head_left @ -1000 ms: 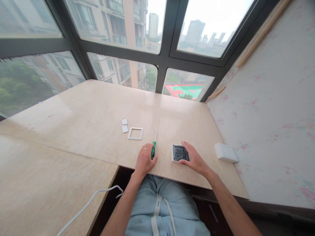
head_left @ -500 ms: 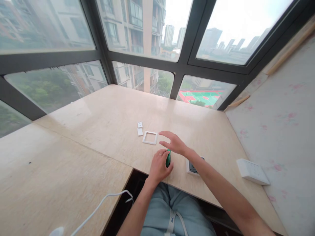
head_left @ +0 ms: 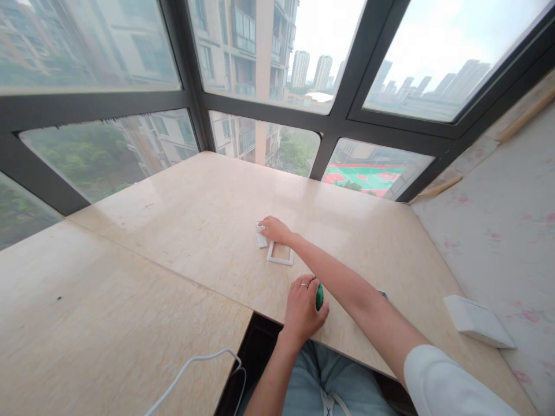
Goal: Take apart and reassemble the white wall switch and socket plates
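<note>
My left hand (head_left: 303, 306) rests at the front edge of the table, its fingers wrapped round a green-handled screwdriver (head_left: 319, 297); the blade is hidden. My right hand (head_left: 276, 229) reaches across to the two small white pieces, with its fingers closed on the farther one, a socket insert (head_left: 259, 225), which they partly cover. Just nearer lies the other piece, a plain white insert (head_left: 262, 241). A white rectangular frame (head_left: 281, 263) lies flat under the right wrist, its far right corner hidden. Beyond the right forearm, only a corner of a dark-centred white box (head_left: 383, 294) shows.
A white wall-type box (head_left: 478, 322) stands at the right by the flowered wall. At lower left a white cable (head_left: 191, 363) runs over the table edge near the dark gap (head_left: 255, 341). Window frames (head_left: 260, 108) border the pale tabletop (head_left: 173, 231).
My right hand has moved forward and left, from open beside the frame to the farther white insert. The left hand still holds the screwdriver. The view has shifted, so things appear farther right.
</note>
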`<action>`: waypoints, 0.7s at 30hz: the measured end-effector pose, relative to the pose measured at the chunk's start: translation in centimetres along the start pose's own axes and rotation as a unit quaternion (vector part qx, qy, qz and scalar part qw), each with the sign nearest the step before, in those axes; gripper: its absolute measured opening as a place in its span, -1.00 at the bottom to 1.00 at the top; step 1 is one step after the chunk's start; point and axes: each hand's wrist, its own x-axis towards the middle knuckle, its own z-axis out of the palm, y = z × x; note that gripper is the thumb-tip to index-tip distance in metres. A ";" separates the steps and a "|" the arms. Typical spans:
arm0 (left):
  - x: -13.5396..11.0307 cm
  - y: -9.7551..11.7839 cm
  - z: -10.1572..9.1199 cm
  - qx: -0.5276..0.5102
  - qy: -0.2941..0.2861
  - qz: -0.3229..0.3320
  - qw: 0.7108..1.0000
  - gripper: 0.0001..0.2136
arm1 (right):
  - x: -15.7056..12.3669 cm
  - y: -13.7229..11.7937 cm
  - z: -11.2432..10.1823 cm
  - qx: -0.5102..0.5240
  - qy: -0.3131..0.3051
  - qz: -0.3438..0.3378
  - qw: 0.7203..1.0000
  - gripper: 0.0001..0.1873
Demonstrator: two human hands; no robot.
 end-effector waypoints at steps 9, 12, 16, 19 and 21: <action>0.1 -0.2 0.2 -0.010 0.015 -0.003 1.000 -0.66 | 0.1 -0.7 -0.9 -0.082 -0.051 0.002 0.995 -0.73; 0.1 -0.2 0.4 -0.005 0.018 -0.003 1.000 -0.70 | 0.3 -0.9 -1.1 -0.094 -0.059 0.028 0.993 -0.70; 0.1 0.0 0.5 0.011 0.027 -0.007 1.000 -0.76 | 0.7 -1.5 -1.0 -0.103 -0.050 0.082 0.990 -0.66; 0.2 0.0 0.7 0.016 0.030 -0.012 0.999 -0.76 | 1.0 -2.0 -0.8 -0.102 -0.035 0.111 0.988 -0.66; 0.2 -0.1 0.7 0.014 0.033 -0.013 0.999 -0.77 | 1.0 -2.2 -0.6 -0.094 -0.024 0.123 0.988 -0.67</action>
